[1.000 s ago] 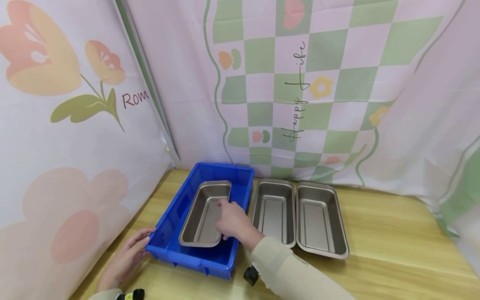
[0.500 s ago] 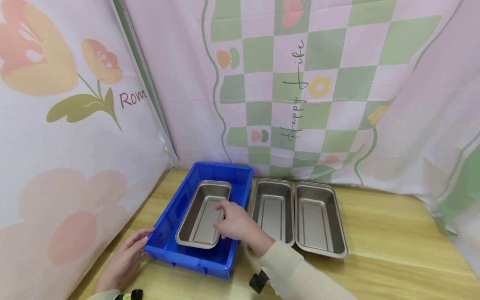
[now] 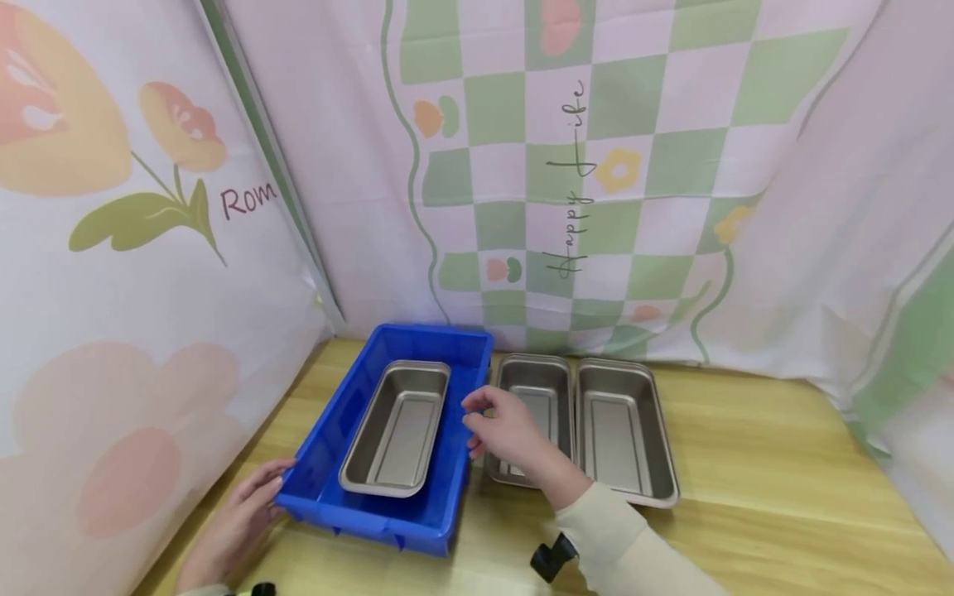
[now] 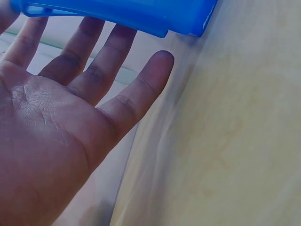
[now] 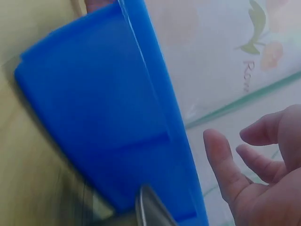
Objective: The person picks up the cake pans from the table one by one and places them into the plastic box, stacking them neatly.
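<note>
A blue plastic bin (image 3: pixel 450 341) stands on the table, with a metal loaf pan (image 3: pixel 406 434) lying inside it. My left hand (image 3: pixel 237 520) is at the bin's near left corner. In the left wrist view its fingers are spread and fairly straight against the underside of the blue rim (image 4: pixel 141 19). My right hand (image 3: pixel 510 429) hovers just beyond the bin's right edge, fingers loosely bent, nothing between them. Beneath and behind it sits a second loaf pan (image 3: pixel 538 399), partly hidden by the hand and wrist. A third loaf pan (image 3: pixel 614 426) stands right beside that one.
The wooden table (image 3: pixel 760 472) extends to the right of the pans. A checkered curtain (image 3: pixel 544 199) hangs close behind the bin and pans. A flowered curtain (image 3: pixel 149 298) closes off the left side.
My right hand has let go of the pan in the bin and drawn back to the right. The pan shifted slightly left and nearer. My left hand stays at the bin's corner.
</note>
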The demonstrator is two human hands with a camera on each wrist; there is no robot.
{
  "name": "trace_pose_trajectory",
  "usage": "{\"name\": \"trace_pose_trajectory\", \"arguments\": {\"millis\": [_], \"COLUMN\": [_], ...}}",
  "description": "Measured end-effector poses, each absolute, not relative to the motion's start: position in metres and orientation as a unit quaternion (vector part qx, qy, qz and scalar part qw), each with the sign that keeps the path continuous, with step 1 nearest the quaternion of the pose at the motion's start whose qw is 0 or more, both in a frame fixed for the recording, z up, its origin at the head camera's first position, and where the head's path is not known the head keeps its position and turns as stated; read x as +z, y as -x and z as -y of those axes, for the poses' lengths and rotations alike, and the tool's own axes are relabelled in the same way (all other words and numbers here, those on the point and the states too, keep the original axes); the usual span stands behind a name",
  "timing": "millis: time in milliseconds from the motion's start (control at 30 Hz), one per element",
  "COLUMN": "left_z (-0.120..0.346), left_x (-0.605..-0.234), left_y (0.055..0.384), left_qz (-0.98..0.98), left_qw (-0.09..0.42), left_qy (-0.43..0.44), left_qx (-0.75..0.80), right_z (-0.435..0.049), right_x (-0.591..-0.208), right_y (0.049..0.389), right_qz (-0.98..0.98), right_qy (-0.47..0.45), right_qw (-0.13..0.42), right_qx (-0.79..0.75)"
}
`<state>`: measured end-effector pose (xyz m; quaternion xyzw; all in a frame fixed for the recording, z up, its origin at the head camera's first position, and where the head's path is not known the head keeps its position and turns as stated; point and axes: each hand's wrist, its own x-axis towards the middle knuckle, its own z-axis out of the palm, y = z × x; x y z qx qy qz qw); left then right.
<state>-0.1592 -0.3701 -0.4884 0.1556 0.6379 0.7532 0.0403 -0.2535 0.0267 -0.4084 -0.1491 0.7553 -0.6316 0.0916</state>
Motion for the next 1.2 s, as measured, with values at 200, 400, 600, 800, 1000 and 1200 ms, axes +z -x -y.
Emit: {"name": "trace_pose_trajectory", "arguments": {"millis": [200,400,600,800,1000,1200], "left_z": [0.372,0.372,0.371,0.369,0.368,0.368], "left_x": [-0.489,-0.489,-0.489,-0.49,-0.491,-0.49], "left_y": [0.159,0.156,0.157,0.158,0.158,0.157], "left_qz": [-0.629,-0.622,-0.633,-0.63,-0.619,-0.639], "left_qw": [0.049,0.04,0.033,0.035,0.03,0.022], "left_qy": [-0.148,-0.163,-0.161,-0.161,-0.186,-0.182], "left_qx": [0.762,0.765,0.757,0.759,0.762,0.747], "right_z": [-0.056,-0.095,-0.145,-0.196,-0.241,-0.274], "right_x": [-0.419,-0.424,-0.425,-0.429,-0.43,-0.441], "right_y": [0.254,0.248,0.244,0.239,0.238,0.237], "right_qz": [-0.746,-0.736,-0.735,-0.747,-0.753,-0.765], "right_qy": [0.128,0.114,0.085,0.058,0.047,0.019], "right_qw": [0.106,0.103,0.101,0.081,0.067,0.058], "right_qx": [-0.645,-0.66,-0.666,-0.657,-0.652,-0.641]}}
